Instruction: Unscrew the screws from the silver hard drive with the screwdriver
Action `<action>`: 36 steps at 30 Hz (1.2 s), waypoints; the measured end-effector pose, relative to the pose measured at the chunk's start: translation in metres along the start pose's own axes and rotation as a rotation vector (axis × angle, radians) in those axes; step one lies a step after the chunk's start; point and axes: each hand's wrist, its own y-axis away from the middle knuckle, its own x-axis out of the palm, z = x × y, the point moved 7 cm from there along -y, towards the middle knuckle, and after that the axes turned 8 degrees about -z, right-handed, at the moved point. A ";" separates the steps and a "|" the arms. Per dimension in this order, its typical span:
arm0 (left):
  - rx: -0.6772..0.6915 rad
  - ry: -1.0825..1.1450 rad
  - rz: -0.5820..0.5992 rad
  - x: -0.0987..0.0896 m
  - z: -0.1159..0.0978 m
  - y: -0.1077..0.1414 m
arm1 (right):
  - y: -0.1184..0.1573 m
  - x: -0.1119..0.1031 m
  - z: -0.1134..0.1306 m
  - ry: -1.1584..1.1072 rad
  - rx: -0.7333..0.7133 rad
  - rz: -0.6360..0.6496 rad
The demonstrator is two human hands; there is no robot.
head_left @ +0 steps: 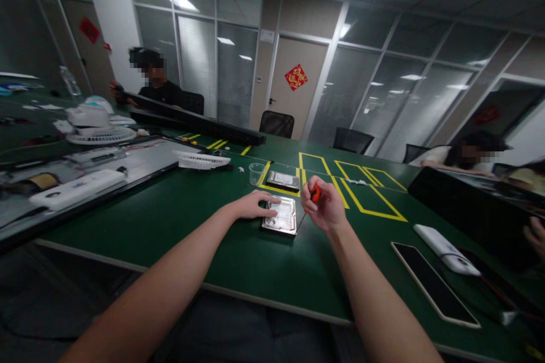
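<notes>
A silver hard drive [284, 216] lies flat on the green table in front of me. My left hand [255, 205] rests on its left side with the fingers spread over the top. Wrapped round the orange and black handle of a screwdriver [315, 193] is my right hand [324, 204], just right of the drive. The screwdriver's thin shaft slants down to the drive's lower right corner. A second hard drive [283, 180] with a white label sits behind the first, inside a yellow tape outline. To its left stands a clear plastic cup [256, 173].
Opened equipment and a white device [79, 188] fill the left side. A phone [435, 283] and a white power bank [446, 249] lie at right, near a large black panel [468, 210]. People sit across the table at left and right.
</notes>
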 end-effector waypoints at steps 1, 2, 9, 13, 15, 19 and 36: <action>0.000 0.002 0.001 0.000 -0.001 0.000 | 0.000 0.000 0.000 -0.005 0.005 0.003; -0.001 0.003 0.003 0.000 -0.001 0.001 | -0.001 0.000 -0.001 -0.010 0.014 0.004; -0.013 0.005 0.003 0.000 -0.001 0.001 | -0.001 -0.001 -0.001 -0.030 0.049 -0.007; -0.021 0.000 0.010 0.000 0.001 0.000 | 0.001 0.000 0.001 -0.011 -0.003 -0.021; -0.019 0.000 0.013 0.000 0.000 0.001 | 0.001 0.000 0.002 0.002 -0.021 -0.021; -0.015 0.007 0.014 0.000 0.000 0.001 | 0.001 0.002 0.000 0.007 0.004 0.016; -0.006 0.005 -0.002 0.000 0.000 0.000 | 0.004 0.005 0.000 0.036 -0.026 0.001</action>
